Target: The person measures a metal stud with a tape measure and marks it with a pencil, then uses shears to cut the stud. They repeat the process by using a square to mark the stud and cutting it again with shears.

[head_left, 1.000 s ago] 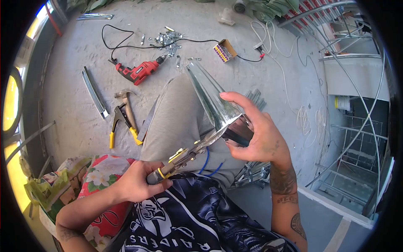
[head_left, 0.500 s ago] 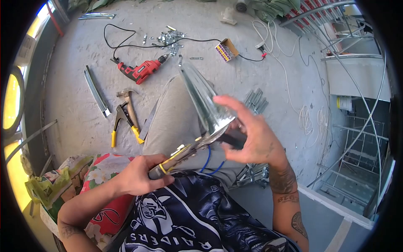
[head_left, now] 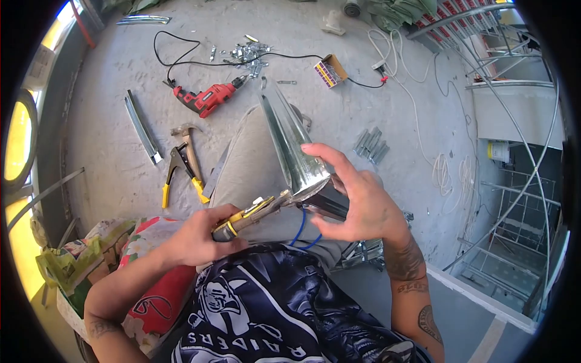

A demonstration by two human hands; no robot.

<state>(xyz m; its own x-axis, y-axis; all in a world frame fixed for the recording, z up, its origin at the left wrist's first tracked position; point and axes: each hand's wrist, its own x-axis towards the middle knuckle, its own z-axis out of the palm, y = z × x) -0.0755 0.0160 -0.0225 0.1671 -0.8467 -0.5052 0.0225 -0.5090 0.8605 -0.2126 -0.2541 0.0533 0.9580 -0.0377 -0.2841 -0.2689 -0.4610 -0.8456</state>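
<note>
My left hand (head_left: 206,235) is closed around the yellow-and-black handles of a pair of tin snips (head_left: 247,220). Their jaws meet the near end of a shiny galvanized metal channel (head_left: 292,148), which stretches forward above my knee. My right hand (head_left: 368,207) grips the channel from the right, the index finger along its side and the thumb lower down. A darker section of metal (head_left: 330,207) shows between thumb and fingers, angled away from the long part. Whether the blades have metal between them is hard to make out.
On the floor ahead lie a red corded drill (head_left: 209,100), a claw hammer (head_left: 190,148), a yellow-handled rivet tool (head_left: 177,172) and a metal strip (head_left: 142,127). Beyond are small metal clips (head_left: 251,54) and an open box (head_left: 330,71). Short channel pieces (head_left: 371,145) and scaffolding (head_left: 514,175) are to the right.
My right hand and the channel have shifted slightly left and the channel has turned a little. The snips stay at its near end. The whole view has moved slightly.
</note>
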